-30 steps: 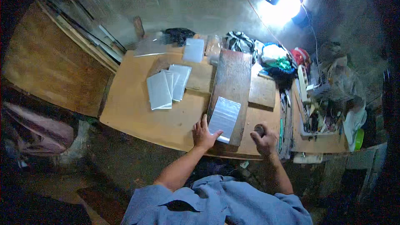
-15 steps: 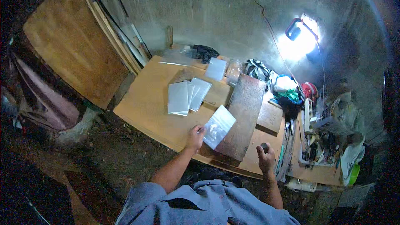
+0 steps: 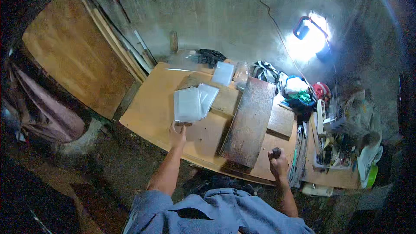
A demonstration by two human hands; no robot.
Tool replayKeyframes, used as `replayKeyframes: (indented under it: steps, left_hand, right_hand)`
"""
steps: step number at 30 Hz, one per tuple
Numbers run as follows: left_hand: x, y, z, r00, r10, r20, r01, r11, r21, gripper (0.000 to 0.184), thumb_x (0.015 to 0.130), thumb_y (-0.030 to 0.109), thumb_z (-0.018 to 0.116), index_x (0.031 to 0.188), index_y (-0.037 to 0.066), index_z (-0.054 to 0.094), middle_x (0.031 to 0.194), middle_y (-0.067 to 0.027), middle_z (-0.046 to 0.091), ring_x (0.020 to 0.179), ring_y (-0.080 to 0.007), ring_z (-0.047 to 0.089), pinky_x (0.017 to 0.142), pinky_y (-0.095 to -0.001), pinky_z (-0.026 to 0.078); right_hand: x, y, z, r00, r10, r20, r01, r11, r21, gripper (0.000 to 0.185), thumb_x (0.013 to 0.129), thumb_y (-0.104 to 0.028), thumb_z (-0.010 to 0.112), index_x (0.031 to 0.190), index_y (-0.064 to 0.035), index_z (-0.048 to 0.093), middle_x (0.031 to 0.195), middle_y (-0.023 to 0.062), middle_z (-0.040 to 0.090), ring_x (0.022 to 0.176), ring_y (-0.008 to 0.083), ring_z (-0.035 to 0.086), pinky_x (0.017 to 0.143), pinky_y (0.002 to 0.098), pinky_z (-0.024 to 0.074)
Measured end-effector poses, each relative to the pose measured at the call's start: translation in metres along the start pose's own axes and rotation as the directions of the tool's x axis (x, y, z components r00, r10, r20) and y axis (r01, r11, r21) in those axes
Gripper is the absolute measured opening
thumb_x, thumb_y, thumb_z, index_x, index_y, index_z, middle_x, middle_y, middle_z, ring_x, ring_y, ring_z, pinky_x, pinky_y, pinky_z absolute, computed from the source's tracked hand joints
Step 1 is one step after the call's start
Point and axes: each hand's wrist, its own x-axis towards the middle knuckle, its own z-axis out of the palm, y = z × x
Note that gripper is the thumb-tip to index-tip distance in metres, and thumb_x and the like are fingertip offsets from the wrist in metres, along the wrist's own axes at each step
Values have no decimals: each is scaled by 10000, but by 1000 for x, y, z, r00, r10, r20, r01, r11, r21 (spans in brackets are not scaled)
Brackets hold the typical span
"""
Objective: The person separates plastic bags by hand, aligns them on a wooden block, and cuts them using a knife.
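Observation:
My left hand (image 3: 178,135) is at the near edge of a clear, flat plastic bag (image 3: 187,105), its fingers closed on that edge. The bag lies over a fanned stack of similar bags (image 3: 209,96) on the wooden table (image 3: 147,99). In my right hand (image 3: 279,166) is a short dark object with a rounded top (image 3: 276,151); the fist hides the rest of it. A dark, worn wooden board (image 3: 250,121) slants across the table between my hands, with nothing lying on it.
Another clear bag (image 3: 223,73) lies farther back. Right of the board are a smaller wood block (image 3: 281,121), a power strip (image 3: 321,117) and a tray of tools (image 3: 336,158). A bright lamp (image 3: 310,39) shines at the wall. A large wooden panel (image 3: 78,52) leans at left.
My left hand has moved left, carrying the plastic bag off the dark board and over to the stack. My right hand stays nearly in place with the dark object.

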Motion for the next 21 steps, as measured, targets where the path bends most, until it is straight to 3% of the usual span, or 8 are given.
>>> replayKeyframes:
  steps: [3,5,8,13,15,18,20,21]
  left_hand:
    - [-7,12,-15,996,-34,83,30,998,50,651,840,313,620,1356,20,353,1324,-221,436,1220,-376,413,1036,-458,310]
    - [-7,3,-10,988,-119,96,146,923,-357,636,852,294,619,1360,17,353,1328,-229,436,1243,-358,404,1040,-441,310]
    - [-9,21,-26,952,-266,154,298,923,-245,623,857,279,622,1344,-11,364,1331,-231,436,1253,-344,401,1037,-425,318]
    - [-3,10,-36,943,-196,268,277,911,-307,668,860,308,619,1351,-42,330,1344,-226,427,1272,-342,385,1044,-417,315]
    - [2,3,-35,922,-244,299,334,893,-301,679,861,314,618,1355,-45,320,1342,-228,429,1273,-343,384,1043,-421,317]
    - [16,-21,-24,954,-131,271,222,915,-337,682,866,331,602,1369,-26,310,1352,-249,406,1268,-352,384,1041,-431,320]
    - [26,5,-37,968,-119,220,118,993,18,697,866,331,594,1386,-12,281,1378,-256,364,1260,-362,381,1046,-439,308]
    - [33,-1,-33,966,-125,226,127,992,4,697,866,331,594,1386,-12,281,1378,-256,364,1260,-362,381,1046,-439,308]
  right_hand:
    - [16,38,18,1000,25,-10,-26,997,-67,295,823,-301,650,987,-86,533,817,169,628,760,347,619,654,407,473]
    - [34,76,37,1000,-24,-15,23,999,-39,310,789,-256,660,994,-64,527,855,186,609,797,380,593,683,441,465]
    - [41,85,50,997,-74,2,74,997,-32,342,742,-198,665,993,-17,521,916,223,563,853,419,549,739,474,455]
    - [45,104,71,990,-129,-59,109,958,-266,436,757,-303,690,981,40,538,942,258,566,866,435,559,723,493,467]
    - [41,101,73,986,-146,-86,118,955,-272,452,748,-303,696,986,48,540,943,254,563,870,435,551,745,485,460]
    - [39,87,69,979,-184,-89,153,948,-281,447,729,-266,702,1013,35,535,943,235,558,888,424,530,783,471,435]
    - [35,80,64,977,-204,-56,179,939,-294,434,720,-230,702,1035,14,528,943,221,554,902,414,518,798,467,415]
    - [33,75,62,981,-185,-54,155,926,-343,472,717,-255,708,1057,26,538,964,229,561,907,412,521,808,461,422]
